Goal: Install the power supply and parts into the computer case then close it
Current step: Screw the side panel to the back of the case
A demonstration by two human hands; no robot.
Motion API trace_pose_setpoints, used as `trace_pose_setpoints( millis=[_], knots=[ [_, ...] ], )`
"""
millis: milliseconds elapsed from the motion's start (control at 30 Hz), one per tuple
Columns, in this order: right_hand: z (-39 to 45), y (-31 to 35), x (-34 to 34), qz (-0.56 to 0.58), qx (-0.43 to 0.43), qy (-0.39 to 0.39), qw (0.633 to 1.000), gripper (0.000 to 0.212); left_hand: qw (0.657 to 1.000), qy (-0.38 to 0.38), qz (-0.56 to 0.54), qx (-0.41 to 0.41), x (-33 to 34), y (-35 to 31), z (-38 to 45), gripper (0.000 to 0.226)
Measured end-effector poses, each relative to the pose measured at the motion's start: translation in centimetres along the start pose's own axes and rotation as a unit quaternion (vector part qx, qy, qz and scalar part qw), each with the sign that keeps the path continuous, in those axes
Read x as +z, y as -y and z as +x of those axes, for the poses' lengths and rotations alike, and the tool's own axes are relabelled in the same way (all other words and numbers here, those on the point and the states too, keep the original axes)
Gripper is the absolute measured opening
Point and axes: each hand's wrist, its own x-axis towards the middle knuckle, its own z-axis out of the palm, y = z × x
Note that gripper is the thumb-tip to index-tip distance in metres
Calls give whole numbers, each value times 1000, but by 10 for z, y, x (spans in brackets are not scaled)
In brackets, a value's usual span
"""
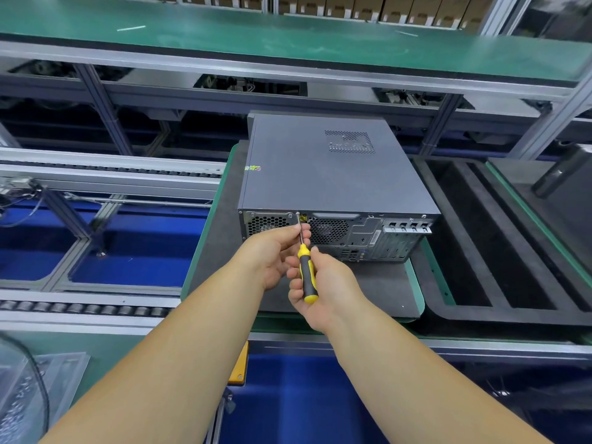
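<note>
A dark grey computer case [323,174] lies flat on a black foam pad [221,251], its cover panel on and its rear panel facing me. A yellow-and-black screwdriver [306,277] points up at a screw [298,213] near the top edge of the rear panel, beside the power supply grille [267,224]. My right hand [323,286] grips the screwdriver handle. My left hand [277,254] pinches the metal shaft just below the tip.
A green-edged pallet [198,251] carries the foam pad. To the right sits a black foam tray [474,248] with long slots. Roller conveyor rails [96,174] run at the left. A green shelf [288,36] spans the back above. A fan guard [22,395] shows at bottom left.
</note>
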Motion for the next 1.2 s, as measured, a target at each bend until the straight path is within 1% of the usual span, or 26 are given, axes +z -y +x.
trace_pose_setpoints(
  millis=[133, 167, 267, 367, 500, 567, 700, 767, 833, 900, 1000, 1067, 1200],
  knots=[
    [-2, -4, 0, -4, -23, 17, 1000, 22, 1000, -12, 9, 9, -1, 0, 4, 12],
    [-3, -4, -1, -6, -23, 14, 1000, 21, 1000, -13, 11, 9, -1, 1, 4, 11],
    [-3, -3, 1, -12, -10, 3, 1000, 26, 1000, -19, 12, 0, -2, 2, 5, 11],
    [-3, -1, 2, -28, -6, -11, 1000, 35, 1000, -6, 0, -12, -4, 1, 4, 18],
    [1, 0, -1, -24, -8, -9, 1000, 47, 1000, 5, 7, -2, -2, 0, 2, 17],
    [1, 0, 0, -11, -10, -1, 1000, 44, 1000, -4, 11, 6, -1, 0, 2, 14],
    [0, -2, -1, -17, -35, 6, 999, 23, 1000, -18, 1, 7, 0, 2, 6, 11],
    [-1, -2, 0, -23, -34, 0, 999, 25, 1000, -25, 3, -2, -1, 2, 6, 10],
    [-1, -1, 1, -30, -25, -12, 999, 33, 1000, -26, 5, -12, -2, 3, 5, 12],
    [0, 0, 2, -32, -17, -23, 999, 40, 1000, -14, -2, -15, -3, 3, 6, 16],
    [1, 0, 2, -16, -3, -16, 1000, 43, 1000, 3, 10, -4, -4, 1, 7, 16],
    [2, -1, 2, -3, -3, -2, 1000, 40, 1000, -5, 15, 7, -2, 0, 8, 13],
    [2, -3, 0, -12, -30, 8, 999, 22, 1000, -19, 9, 17, 0, -1, 9, 10]
  ],
)
